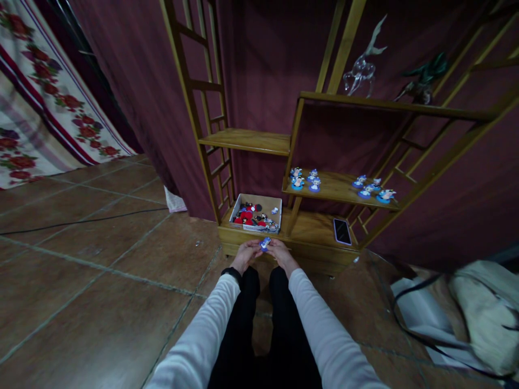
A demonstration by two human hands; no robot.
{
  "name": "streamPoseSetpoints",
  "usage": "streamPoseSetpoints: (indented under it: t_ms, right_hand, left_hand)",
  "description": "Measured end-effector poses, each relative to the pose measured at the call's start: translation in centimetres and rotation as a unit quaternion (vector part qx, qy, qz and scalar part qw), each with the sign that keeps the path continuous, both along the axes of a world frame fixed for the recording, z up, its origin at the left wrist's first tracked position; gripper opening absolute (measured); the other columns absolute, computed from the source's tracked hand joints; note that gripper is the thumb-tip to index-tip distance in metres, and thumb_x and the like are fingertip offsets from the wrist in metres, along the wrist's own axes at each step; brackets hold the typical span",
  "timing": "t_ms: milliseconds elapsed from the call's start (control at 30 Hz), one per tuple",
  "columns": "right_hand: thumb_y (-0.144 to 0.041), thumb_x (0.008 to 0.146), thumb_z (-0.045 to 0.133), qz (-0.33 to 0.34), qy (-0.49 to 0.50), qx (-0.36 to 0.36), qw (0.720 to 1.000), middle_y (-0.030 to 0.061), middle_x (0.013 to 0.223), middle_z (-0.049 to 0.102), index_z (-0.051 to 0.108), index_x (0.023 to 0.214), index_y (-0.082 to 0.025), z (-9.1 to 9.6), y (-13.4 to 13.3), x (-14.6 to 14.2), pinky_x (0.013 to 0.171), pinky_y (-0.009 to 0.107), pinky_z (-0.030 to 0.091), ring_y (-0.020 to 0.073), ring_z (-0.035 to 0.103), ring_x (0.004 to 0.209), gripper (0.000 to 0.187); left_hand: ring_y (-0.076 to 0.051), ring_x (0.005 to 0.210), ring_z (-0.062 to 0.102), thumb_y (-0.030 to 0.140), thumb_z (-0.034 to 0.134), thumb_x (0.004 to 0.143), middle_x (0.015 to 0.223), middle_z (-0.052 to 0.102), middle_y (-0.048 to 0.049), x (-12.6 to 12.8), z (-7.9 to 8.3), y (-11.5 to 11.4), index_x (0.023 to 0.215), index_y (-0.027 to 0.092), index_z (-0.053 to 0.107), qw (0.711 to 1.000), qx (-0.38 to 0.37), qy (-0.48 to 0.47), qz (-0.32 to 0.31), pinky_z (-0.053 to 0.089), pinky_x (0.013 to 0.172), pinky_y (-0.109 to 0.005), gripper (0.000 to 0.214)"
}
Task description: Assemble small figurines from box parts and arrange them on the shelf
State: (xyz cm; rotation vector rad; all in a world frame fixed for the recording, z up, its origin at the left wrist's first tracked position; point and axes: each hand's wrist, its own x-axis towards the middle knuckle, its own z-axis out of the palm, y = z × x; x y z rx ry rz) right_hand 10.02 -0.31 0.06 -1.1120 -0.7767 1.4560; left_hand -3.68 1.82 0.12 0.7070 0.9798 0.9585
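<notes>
While both hands are raised at the bottom centre of the frame, above the gap between the dark trouser legs (279,292), the small purple-and-white figurine (265,244) sits between them, lightly pinched by the fingertips of the left hand (245,255) and the right hand (283,255); which fingers bear the load is too small to tell. Main risk: a slip from that fingertip hold, since the piece is tiny; a drop could end on the tiled floor (194,340), lower left, and chip it. Just beyond, at centre, the open cardboard box (263,201) holds loose red, black and white pieces; a wrist catching its rim could tip or shift it on the cabinet's bottom ledge (310,231). Right of centre, the smartphone (342,231) lies flat on that ledge, exposed to anything falling from above. Farther up, the left figurine cluster (315,185) and right figurine cluster (365,191) stand close-packed on the middle shelf (334,186); a sleeve or knuckle brushing one could topple its neighbours. Farthest, upper right: clear glass deer (360,73), thin-legged, likely fragile if the frame is jolted.
</notes>
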Motion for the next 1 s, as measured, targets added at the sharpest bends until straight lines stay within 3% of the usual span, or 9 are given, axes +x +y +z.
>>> streamPoseSetpoints:
  t_ms: [267, 633, 800, 1000]
  right_hand:
    - [-0.021, 0.052, 0.071, 0.014, 0.022, 0.005, 1.0, 0.0018, 0.083, 0.065, 0.059, 0.081, -0.017, 0.4, -0.2, 0.0, 0.081, 0.031, 0.045, 0.0165, 0.061, 0.082, 0.032]
    - [-0.025, 0.057, 0.07, 0.006, 0.033, -0.016, 0.999, 0.0045, 0.081, 0.067, 0.062, 0.078, -0.015, 0.1, -0.2, 0.2, 0.085, 0.036, 0.045, 0.0168, 0.063, 0.08, 0.025]
    - [-0.021, 0.062, 0.065, 0.0, 0.028, -0.03, 0.999, 0.0042, 0.073, 0.066, 0.062, 0.079, -0.016, 0.0, -0.2, 0.2, 0.08, 0.036, 0.048, 0.0154, 0.063, 0.071, 0.017]
    - [-0.02, 0.064, 0.063, 0.006, 0.009, -0.042, 0.999, 0.0024, 0.068, 0.064, 0.063, 0.078, -0.016, 0.2, -0.2, 0.4, 0.077, 0.033, 0.049, 0.0116, 0.06, 0.065, 0.015]
  left_hand:
    - [-0.01, 0.057, 0.061, 0.008, 0.073, 0.056, 0.062, 0.062, -0.001, 0.0, 0.5, -0.3, 0.078, 0.013, 0.059, 1.0, 0.02, 0.008, 0.008, 0.05, 0.061, -0.023, 0.027]
    - [-0.009, 0.055, 0.059, 0.008, 0.074, 0.055, 0.066, 0.065, -0.0033, 0.0, 0.0, 0.0, 0.082, 0.012, 0.061, 1.0, 0.016, 0.007, 0.019, 0.046, 0.059, -0.021, 0.03]
    - [-0.009, 0.057, 0.058, 0.007, 0.076, 0.049, 0.066, 0.065, -0.0031, -0.1, -0.2, 0.1, 0.081, 0.011, 0.064, 0.999, 0.034, -0.002, 0.005, 0.043, 0.059, -0.02, 0.034]
    - [-0.01, 0.062, 0.057, 0.007, 0.074, 0.051, 0.071, 0.067, -0.0049, -0.1, -0.6, 0.4, 0.081, 0.012, 0.067, 0.999, 0.035, -0.01, 0.009, 0.042, 0.06, -0.02, 0.031]
